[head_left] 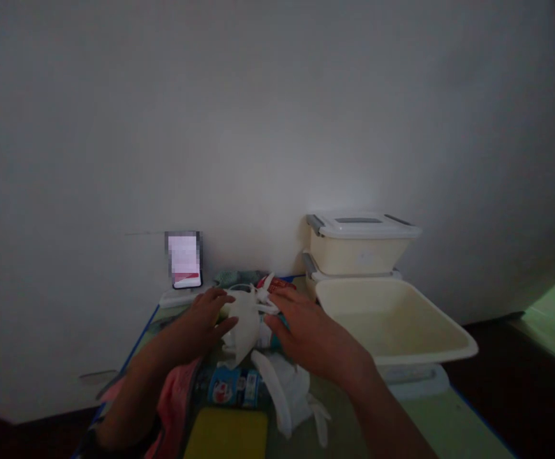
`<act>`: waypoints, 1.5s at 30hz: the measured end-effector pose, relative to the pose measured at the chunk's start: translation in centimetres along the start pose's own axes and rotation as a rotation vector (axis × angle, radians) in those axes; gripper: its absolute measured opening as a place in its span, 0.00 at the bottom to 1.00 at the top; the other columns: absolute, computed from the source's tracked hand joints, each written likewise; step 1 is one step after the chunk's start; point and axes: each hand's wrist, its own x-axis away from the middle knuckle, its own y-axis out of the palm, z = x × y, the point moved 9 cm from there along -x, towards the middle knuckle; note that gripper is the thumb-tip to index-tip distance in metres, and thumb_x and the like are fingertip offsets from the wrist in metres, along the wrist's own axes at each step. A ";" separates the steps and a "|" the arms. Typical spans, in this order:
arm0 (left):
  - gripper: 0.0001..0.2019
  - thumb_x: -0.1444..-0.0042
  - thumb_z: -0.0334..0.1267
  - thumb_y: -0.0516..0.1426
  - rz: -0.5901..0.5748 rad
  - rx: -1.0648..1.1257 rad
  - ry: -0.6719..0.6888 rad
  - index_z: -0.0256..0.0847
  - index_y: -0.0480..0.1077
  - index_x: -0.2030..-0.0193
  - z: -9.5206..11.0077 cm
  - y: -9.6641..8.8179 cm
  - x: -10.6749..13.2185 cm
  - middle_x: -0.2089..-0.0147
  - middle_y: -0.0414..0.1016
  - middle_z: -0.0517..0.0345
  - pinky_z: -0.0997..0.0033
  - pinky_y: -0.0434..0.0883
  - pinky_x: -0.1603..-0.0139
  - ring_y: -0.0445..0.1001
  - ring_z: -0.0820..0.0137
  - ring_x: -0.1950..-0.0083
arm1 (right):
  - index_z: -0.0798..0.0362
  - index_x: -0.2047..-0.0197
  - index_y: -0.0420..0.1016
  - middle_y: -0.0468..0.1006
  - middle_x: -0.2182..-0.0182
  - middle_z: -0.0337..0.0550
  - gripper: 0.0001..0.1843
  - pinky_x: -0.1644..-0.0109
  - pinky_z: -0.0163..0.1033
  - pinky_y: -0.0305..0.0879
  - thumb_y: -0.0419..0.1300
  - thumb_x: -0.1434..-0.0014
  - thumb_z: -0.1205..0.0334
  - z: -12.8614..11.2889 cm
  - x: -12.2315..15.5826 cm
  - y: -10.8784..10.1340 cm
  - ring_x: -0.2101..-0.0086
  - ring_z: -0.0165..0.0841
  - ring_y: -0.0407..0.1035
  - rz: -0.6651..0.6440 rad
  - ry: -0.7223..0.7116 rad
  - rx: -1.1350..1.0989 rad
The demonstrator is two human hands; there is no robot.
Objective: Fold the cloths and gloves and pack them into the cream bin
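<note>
Over the middle of the table, my left hand (210, 317) reaches in from the left with its thumb and fingers apart. A white glove (244, 325) lies between my two hands, its left edge beside my left fingertips. My right hand (299, 319) is open too, fingers stretched out towards the glove's thin white finger parts. I cannot tell whether either hand presses on the glove. A second white glove (289, 389) lies nearer to me, below my right hand. Beside it is a plastic bottle with a blue label (235, 386), lying on its side.
A yellow flat item (227, 435) and pink cloth (177, 398) lie at the front. Grey-green cloth (239, 278) and a red packet (284, 284) sit behind my hands. A phone (184, 260) leans at the wall. Right: a cream basin (392, 319) and a lidded box (358, 248).
</note>
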 end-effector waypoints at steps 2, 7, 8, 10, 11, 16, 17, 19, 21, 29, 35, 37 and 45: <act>0.22 0.43 0.46 0.49 -0.029 -0.008 -0.011 0.35 0.67 0.47 -0.6 0.8 -0.2 0.42 0.66 0.42 0.55 0.63 0.41 0.65 0.56 0.41 | 0.62 0.46 0.69 0.71 0.47 0.60 0.20 0.41 0.53 0.58 0.50 0.37 0.62 0.4 -1.0 2.6 0.44 0.45 0.62 0.000 0.020 0.016; 0.24 0.44 0.46 0.50 -0.129 0.025 0.013 0.34 0.65 0.45 -0.9 3.0 -0.8 0.42 0.65 0.40 0.53 0.61 0.40 0.64 0.54 0.40 | 0.67 0.40 0.61 0.62 0.40 0.61 0.25 0.38 0.50 0.55 0.50 0.38 0.64 3.3 -1.2 7.1 0.40 0.43 0.55 0.053 0.066 0.057; 0.24 0.44 0.46 0.50 -0.143 0.039 0.006 0.33 0.65 0.45 -0.9 3.3 -1.0 0.42 0.65 0.39 0.52 0.60 0.40 0.64 0.54 0.40 | 0.66 0.39 0.60 0.62 0.39 0.60 0.25 0.37 0.49 0.54 0.50 0.38 0.64 3.9 -1.0 7.6 0.39 0.42 0.54 0.064 0.073 0.066; 0.25 0.45 0.45 0.50 -0.168 0.071 -0.015 0.33 0.64 0.44 -1.1 3.7 -1.1 0.41 0.64 0.38 0.51 0.58 0.39 0.62 0.53 0.39 | 0.64 0.39 0.60 0.61 0.39 0.58 0.25 0.36 0.48 0.53 0.50 0.38 0.63 4.7 -0.6 8.4 0.39 0.41 0.53 0.079 0.081 0.082; 0.25 0.46 0.45 0.51 -0.182 0.083 -0.026 0.33 0.63 0.44 -1.2 3.9 -1.2 0.40 0.63 0.37 0.51 0.58 0.38 0.62 0.53 0.39 | 0.64 0.39 0.60 0.60 0.38 0.57 0.25 0.36 0.48 0.52 0.50 0.38 0.63 5.0 -0.5 8.7 0.38 0.41 0.53 0.083 0.085 0.090; 0.27 0.47 0.44 0.52 -0.247 0.099 -0.091 0.32 0.61 0.42 -1.5 4.6 -0.7 0.38 0.60 0.37 0.58 0.61 0.39 0.63 0.55 0.39 | 0.73 0.37 0.54 0.56 0.37 0.65 0.31 0.35 0.52 0.50 0.49 0.37 0.61 6.0 -0.1 9.1 0.37 0.47 0.48 0.094 0.159 0.126; 0.27 0.47 0.44 0.52 -0.256 0.095 -0.099 0.33 0.61 0.41 -1.4 4.7 -0.6 0.38 0.60 0.38 0.60 0.61 0.40 0.64 0.57 0.39 | 0.74 0.37 0.54 0.55 0.37 0.66 0.31 0.36 0.54 0.50 0.50 0.38 0.60 6.2 -0.1 9.1 0.37 0.49 0.48 0.093 0.178 0.134; 0.27 0.46 0.43 0.53 -0.270 0.084 -0.109 0.35 0.60 0.40 -1.4 4.7 -0.5 0.36 0.59 0.40 0.62 0.62 0.40 0.64 0.59 0.39 | 0.73 0.37 0.54 0.55 0.37 0.65 0.33 0.36 0.55 0.50 0.52 0.39 0.58 6.5 0.1 9.2 0.37 0.50 0.48 0.084 0.201 0.145; 0.27 0.47 0.42 0.54 -0.286 0.070 -0.115 0.34 0.60 0.40 -1.3 4.8 -0.4 0.36 0.57 0.39 0.62 0.63 0.41 0.66 0.59 0.40 | 0.71 0.37 0.55 0.55 0.37 0.64 0.37 0.37 0.54 0.51 0.57 0.43 0.57 6.7 0.2 9.3 0.37 0.51 0.48 0.070 0.212 0.157; 0.19 0.52 0.36 0.58 -0.209 0.070 -0.111 0.37 0.68 0.51 -1.7 4.6 -1.1 0.55 0.73 0.47 0.65 0.70 0.57 0.74 0.61 0.57 | 0.68 0.36 0.54 0.56 0.37 0.62 0.36 0.37 0.53 0.51 0.58 0.46 0.72 6.9 0.4 9.7 0.40 0.50 0.55 0.011 0.202 0.296; 0.09 0.46 0.35 0.52 -0.001 0.097 -0.057 0.38 0.71 0.61 -0.9 2.6 -1.6 0.64 0.74 0.52 0.66 0.69 0.61 0.74 0.65 0.64 | 0.65 0.34 0.51 0.59 0.38 0.63 0.38 0.42 0.52 0.56 0.59 0.44 0.64 6.4 0.4 9.5 0.44 0.51 0.60 0.039 0.184 0.371; 0.10 0.45 0.35 0.51 0.070 0.102 -0.029 0.38 0.70 0.58 -0.4 1.9 -1.3 0.59 0.74 0.51 0.65 0.70 0.56 0.74 0.65 0.59 | 0.64 0.34 0.51 0.60 0.39 0.63 0.39 0.43 0.51 0.58 0.60 0.45 0.62 6.3 0.5 9.3 0.46 0.51 0.62 0.048 0.190 0.366; 0.11 0.42 0.34 0.49 0.284 0.089 -0.017 0.38 0.68 0.56 -1.4 2.8 1.8 0.55 0.71 0.47 0.59 0.67 0.47 0.71 0.62 0.51 | 0.63 0.35 0.55 0.60 0.38 0.62 0.39 0.44 0.52 0.57 0.62 0.46 0.57 6.2 0.3 9.2 0.45 0.51 0.62 0.026 0.172 0.342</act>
